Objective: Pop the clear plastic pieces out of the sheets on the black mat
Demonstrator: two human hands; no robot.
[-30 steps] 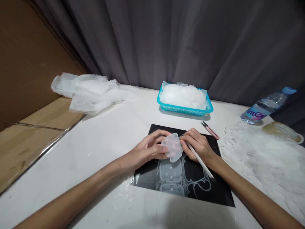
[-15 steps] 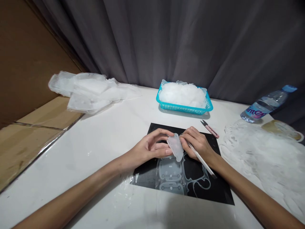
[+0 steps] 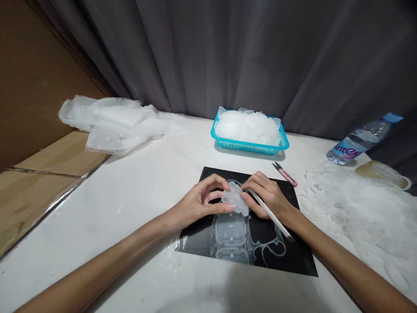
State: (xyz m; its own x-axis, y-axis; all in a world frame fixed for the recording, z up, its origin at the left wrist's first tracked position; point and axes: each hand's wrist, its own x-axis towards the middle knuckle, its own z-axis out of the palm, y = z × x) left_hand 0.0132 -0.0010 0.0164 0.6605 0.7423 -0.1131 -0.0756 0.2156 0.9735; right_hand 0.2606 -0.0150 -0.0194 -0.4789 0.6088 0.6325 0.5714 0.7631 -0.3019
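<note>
My left hand is closed on a small frosted plastic piece with a wavy outline, gripping its left edge between thumb and fingers. The right hand grips a slim white stick-like tool, which slants back under the wrist. Its fingertips are at the right edge of the frosted piece; the tool's working end is hidden by them. Beneath both hands lies a black mat. On it rests a clear die-cut film sheet with rounded shapes, with thin curled film strips on its right.
Behind the mat stands a turquoise basket heaped with white pieces. Pink thread snips lie near the mat's far right corner. Film scraps, a water bottle and a tape roll are right; plastic film bundles lie left.
The frosted piece has turned in the fingers and shifted slightly left and up. Both hands stay on the same things. The whole view has shifted slightly.
</note>
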